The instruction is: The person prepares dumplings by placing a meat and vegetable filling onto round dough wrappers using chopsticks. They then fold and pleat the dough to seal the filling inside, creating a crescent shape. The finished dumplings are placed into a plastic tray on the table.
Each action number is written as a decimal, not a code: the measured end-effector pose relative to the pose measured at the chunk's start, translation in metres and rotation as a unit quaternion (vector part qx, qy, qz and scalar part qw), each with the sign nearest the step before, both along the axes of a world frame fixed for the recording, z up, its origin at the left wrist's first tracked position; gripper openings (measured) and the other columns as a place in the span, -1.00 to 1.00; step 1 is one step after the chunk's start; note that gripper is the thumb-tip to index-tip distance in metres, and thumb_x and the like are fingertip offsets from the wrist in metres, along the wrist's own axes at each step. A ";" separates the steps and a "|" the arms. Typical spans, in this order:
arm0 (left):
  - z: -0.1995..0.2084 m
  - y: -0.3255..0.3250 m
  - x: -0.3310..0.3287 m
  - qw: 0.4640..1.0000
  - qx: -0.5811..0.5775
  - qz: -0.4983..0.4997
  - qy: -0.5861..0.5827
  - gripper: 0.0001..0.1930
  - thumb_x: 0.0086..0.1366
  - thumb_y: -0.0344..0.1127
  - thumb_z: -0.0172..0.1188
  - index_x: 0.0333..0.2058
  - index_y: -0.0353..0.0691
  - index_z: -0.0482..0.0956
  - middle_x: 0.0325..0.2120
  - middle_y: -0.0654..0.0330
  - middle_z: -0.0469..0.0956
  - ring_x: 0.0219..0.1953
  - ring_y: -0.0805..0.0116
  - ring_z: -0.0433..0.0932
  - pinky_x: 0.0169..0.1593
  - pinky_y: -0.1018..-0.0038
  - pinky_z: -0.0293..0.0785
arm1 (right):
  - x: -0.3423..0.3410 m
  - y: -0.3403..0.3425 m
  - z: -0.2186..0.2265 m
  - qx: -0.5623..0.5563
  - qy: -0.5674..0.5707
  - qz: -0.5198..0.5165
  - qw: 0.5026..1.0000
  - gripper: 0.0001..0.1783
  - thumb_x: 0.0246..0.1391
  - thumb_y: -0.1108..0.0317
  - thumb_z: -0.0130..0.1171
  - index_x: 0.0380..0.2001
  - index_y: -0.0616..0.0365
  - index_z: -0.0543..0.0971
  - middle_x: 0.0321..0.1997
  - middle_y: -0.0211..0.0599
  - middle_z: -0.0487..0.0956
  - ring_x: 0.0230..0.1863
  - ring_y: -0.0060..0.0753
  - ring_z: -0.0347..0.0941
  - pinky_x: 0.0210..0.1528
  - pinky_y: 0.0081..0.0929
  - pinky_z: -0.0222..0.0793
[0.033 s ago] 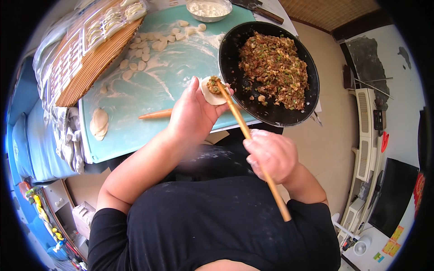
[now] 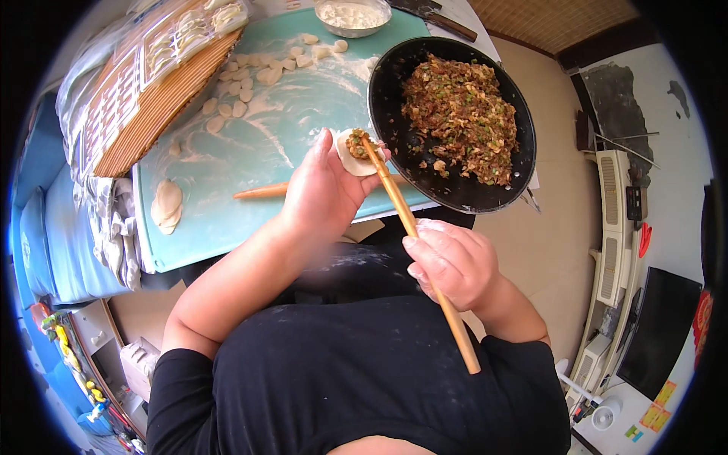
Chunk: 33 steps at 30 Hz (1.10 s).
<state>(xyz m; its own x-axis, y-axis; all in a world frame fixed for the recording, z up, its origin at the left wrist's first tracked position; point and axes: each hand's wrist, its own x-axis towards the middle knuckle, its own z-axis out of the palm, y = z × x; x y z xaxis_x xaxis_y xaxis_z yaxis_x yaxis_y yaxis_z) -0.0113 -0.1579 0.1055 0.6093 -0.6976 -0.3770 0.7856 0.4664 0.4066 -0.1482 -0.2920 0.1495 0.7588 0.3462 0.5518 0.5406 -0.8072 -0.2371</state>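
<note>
My left hand (image 2: pixel 326 186) cradles a round dumpling wrapper (image 2: pixel 349 161) above the near edge of the green mat. A lump of meat-and-vegetable filling (image 2: pixel 358 144) sits on the wrapper. In my right hand (image 2: pixel 455 262) is a pair of wooden chopsticks (image 2: pixel 398 199), slanting up to the left, with their tips touching the filling. Below the left hand lies a wooden rolling pin (image 2: pixel 262 192), its middle hidden by that hand. A black pan (image 2: pixel 383 106) with a large heap of filling (image 2: pixel 462 117) stands just right of the wrapper.
The floured green mat (image 2: pixel 227 167) carries several small dough pieces (image 2: pixel 269 73) and stacked wrappers (image 2: pixel 167 205). At the back are a metal bowl of flour (image 2: pixel 353 15) and a knife handle (image 2: pixel 453 26). Trays of dumplings (image 2: pixel 182 45) rest on a slatted mat (image 2: pixel 144 144) at far left.
My right hand has shifted slightly left, and the back end of the chopsticks has swung a little left with it. The left hand and the wrapper stay where they were.
</note>
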 end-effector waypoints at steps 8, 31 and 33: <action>-0.003 0.015 -0.002 0.999 -0.014 0.038 0.032 -0.45 0.36 -0.03 -0.46 -0.03 -0.46 0.22 -0.05 -0.10 0.34 0.02 0.10 0.34 0.11 0.25 0.25 | 0.000 -0.022 0.026 0.172 0.023 -0.036 0.984 -0.83 0.01 0.34 0.00 -0.42 0.22 0.48 -0.47 -0.18 0.49 -0.49 -0.27 0.45 -0.45 -0.42 0.42; 0.013 0.045 -0.012 0.990 -0.097 -0.096 0.024 -0.40 0.33 0.06 -0.41 0.06 -0.41 0.14 0.03 -0.14 0.25 0.07 0.13 0.30 0.13 0.33 0.27 | 0.032 -0.078 -0.006 0.716 0.171 0.004 0.677 -0.67 0.21 0.24 -0.25 -0.43 0.23 0.42 -0.62 -0.25 0.41 -0.61 -0.36 0.42 -0.60 -0.40 0.47; 0.012 0.044 -0.011 0.990 -0.104 -0.097 0.011 -0.40 0.34 0.06 -0.41 0.07 -0.42 0.13 0.04 -0.13 0.25 0.07 0.16 0.31 0.13 0.34 0.27 | 0.030 -0.072 -0.003 0.698 0.160 -0.005 0.698 -0.66 0.21 0.23 -0.26 -0.43 0.24 0.42 -0.62 -0.24 0.41 -0.62 -0.37 0.40 -0.62 -0.42 0.46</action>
<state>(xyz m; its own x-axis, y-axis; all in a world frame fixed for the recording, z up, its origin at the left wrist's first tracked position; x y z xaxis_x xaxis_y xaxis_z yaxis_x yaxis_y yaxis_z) -0.0221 -0.1142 0.1175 0.4492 -0.8647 -0.2247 0.8763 0.3774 0.2995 -0.1179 -0.3643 0.1469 0.9189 -0.3661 0.1472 0.2754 0.3279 -0.9037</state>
